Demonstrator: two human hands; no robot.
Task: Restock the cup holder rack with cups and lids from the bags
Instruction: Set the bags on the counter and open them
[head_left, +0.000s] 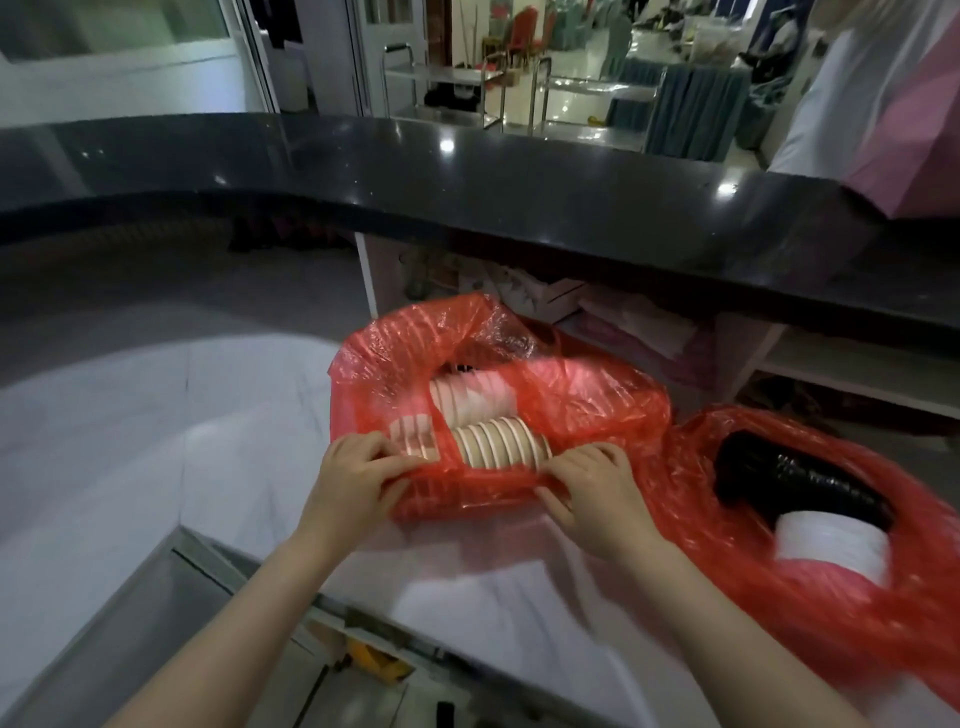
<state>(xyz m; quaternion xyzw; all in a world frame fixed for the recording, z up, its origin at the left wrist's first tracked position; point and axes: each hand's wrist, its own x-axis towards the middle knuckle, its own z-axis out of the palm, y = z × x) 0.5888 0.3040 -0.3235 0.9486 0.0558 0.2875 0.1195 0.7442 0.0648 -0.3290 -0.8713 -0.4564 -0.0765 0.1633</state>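
Observation:
A red plastic bag (587, 400) lies open on the white counter (156, 415) with stacks of paper cups (498, 441) lying on their sides inside. My left hand (353, 478) pinches the bag's near edge at the left. My right hand (592, 493) grips the same edge at the right, beside the end of a cup stack. A second red bag (727, 597) to the right holds a stack of black lids (789, 478) and a stack of white lids (831, 545). No cup holder rack is in view.
A raised black bar top (467, 182) runs across behind the bags, with shelves (831, 374) underneath. A person in white and pink (883, 104) stands at the far right. A recessed metal unit (130, 623) sits at the counter's near left.

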